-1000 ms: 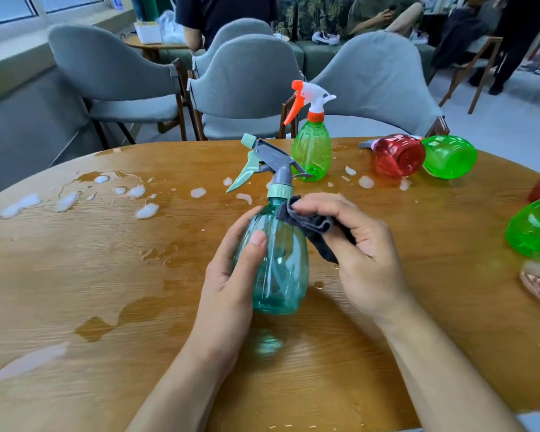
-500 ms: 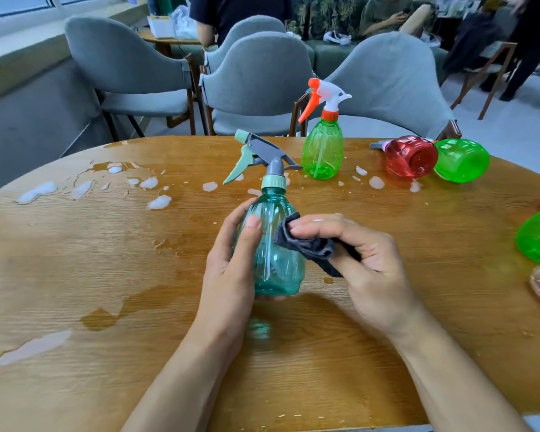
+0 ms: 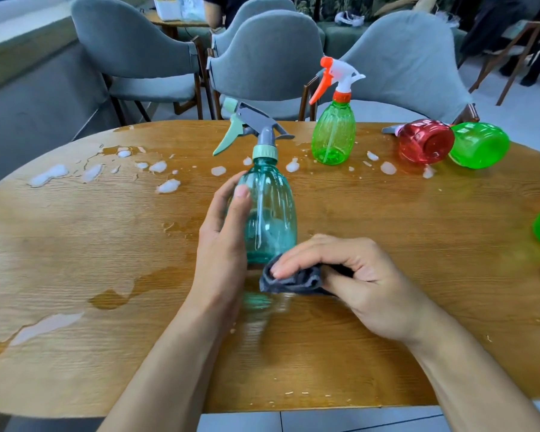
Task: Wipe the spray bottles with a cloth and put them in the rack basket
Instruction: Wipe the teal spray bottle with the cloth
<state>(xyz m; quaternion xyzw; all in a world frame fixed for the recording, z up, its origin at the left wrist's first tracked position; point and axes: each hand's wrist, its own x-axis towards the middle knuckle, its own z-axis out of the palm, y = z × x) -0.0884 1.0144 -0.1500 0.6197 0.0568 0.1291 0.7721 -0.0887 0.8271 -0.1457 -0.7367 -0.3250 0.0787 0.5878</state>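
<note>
On the wet wooden table (image 3: 75, 232), the teal spray bottle (image 3: 270, 213) stands upright, the left hand (image 3: 223, 241) wrapped around its side. The right hand (image 3: 353, 275) clutches a dark cloth (image 3: 289, 280) against what looks like the bottle's base. Behind stands a green bottle (image 3: 333, 132); a red one (image 3: 426, 141) lies nearby

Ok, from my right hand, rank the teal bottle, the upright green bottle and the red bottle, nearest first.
1. Teal bottle, just beside the right hand, held by the left hand.
2. Upright green bottle, behind, mid-table.
3. Red bottle, lying far right.
</note>
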